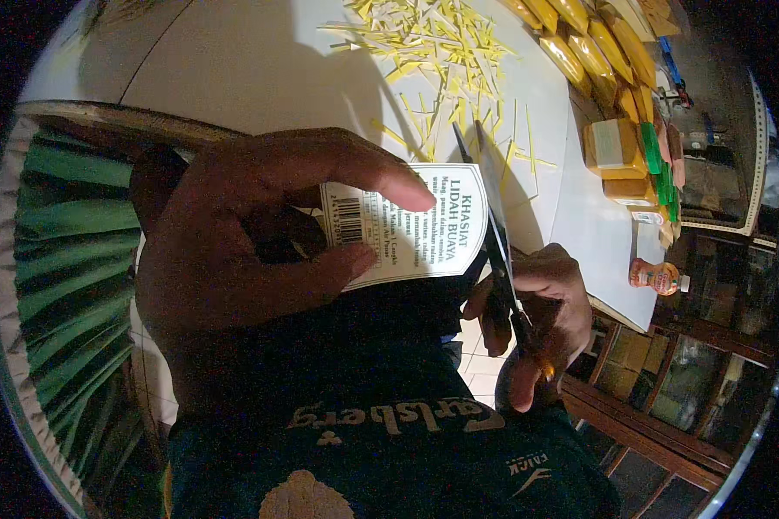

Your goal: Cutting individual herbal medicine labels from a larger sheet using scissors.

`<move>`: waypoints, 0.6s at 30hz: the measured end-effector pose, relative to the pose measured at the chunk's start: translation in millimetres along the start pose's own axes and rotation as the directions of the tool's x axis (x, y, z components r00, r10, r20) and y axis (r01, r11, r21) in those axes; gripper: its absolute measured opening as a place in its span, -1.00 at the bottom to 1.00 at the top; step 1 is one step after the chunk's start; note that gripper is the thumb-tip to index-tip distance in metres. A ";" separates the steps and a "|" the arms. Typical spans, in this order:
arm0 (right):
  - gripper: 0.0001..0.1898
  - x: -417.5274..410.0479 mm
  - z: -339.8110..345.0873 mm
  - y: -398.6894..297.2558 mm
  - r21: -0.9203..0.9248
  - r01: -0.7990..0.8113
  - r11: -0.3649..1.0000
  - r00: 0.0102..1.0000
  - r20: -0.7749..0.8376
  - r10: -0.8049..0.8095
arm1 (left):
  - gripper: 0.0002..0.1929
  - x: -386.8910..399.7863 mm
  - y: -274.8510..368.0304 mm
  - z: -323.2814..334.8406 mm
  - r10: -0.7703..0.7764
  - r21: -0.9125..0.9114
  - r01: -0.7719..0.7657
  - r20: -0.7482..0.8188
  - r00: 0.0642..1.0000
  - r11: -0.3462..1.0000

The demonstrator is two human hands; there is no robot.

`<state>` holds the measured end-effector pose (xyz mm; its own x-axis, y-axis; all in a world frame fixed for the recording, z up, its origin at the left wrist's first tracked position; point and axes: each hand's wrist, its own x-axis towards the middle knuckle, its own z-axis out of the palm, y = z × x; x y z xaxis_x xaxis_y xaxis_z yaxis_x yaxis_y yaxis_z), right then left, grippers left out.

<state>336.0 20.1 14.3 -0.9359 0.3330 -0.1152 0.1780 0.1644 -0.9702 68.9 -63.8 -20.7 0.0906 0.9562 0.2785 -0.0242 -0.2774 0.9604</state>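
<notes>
My left hand (pixel 208 214) pinches a white printed label (pixel 457 224) between its thumb and fingers. The label bears green writing and a barcode, and its top corners are cut into a rounded outline. My right hand (pixel 561 305) grips a pair of scissors (pixel 498 240), with fingers and thumb at the handles. Slightly parted at their tips, the dark blades point away from me and run alongside the label's right end. Whether they touch the paper there cannot be told. Beyond the label, a heap of thin yellow and white paper strips (pixel 428 45) covers part of the white tabletop (pixel 234 71).
Yellow packets (pixel 591 58) are stacked at the table's far right, near a wrapped block (pixel 613 149) and green-edged packs (pixel 652 149). A small plastic bottle (pixel 652 276) lies at the right edge. Green pleated fabric (pixel 71 246) hangs at left; a wooden glass-fronted cabinet (pixel 681 389) stands at right.
</notes>
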 end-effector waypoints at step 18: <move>-0.23 4.7 1.7 -5.6 -0.118 0.074 0.990 0.997 -0.006 -0.075 | -0.68 0.1 0.1 -2.5 0.044 0.079 -0.045 0.011 0.999 0.996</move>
<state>330.1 19.1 18.8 -0.9446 0.3257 -0.0407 0.1431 0.2969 -0.9441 66.5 -63.4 -20.6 0.1000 0.9420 0.3205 0.0507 -0.3265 0.9438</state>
